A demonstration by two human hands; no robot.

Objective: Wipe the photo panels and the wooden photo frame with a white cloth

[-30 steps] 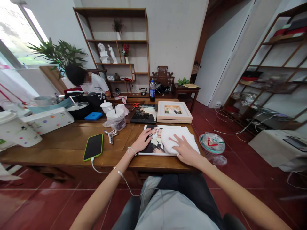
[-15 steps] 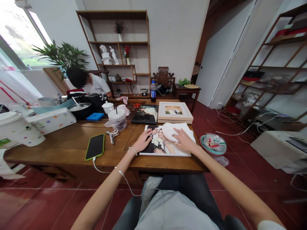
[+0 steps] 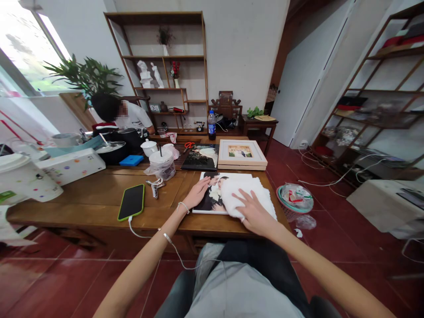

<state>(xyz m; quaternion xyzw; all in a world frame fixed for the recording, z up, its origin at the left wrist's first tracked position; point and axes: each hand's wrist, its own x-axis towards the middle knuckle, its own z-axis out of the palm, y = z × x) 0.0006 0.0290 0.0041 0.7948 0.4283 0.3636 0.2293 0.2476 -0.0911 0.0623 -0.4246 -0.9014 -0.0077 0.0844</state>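
Note:
A wedding photo panel lies flat near the table's front edge. My left hand rests on its left side with the fingers stretched out. A fluffy white cloth covers the panel's right part and hangs over toward its right edge. On top of the cloth lies my right hand, fingers spread and pressing it flat. Behind the panel are a dark photo panel and a pale framed picture with a small couple photo inside.
On the wooden table to the left are a phone on a cable, a folded silver stand, a bagged drink cup and a blue box. A person sits across. A waste basket stands right, on the floor.
My right hand has slid the white cloth toward me and down over the panel's lower right. The left hand stays nearly in place. A white scrap now shows on the floor by the basket.

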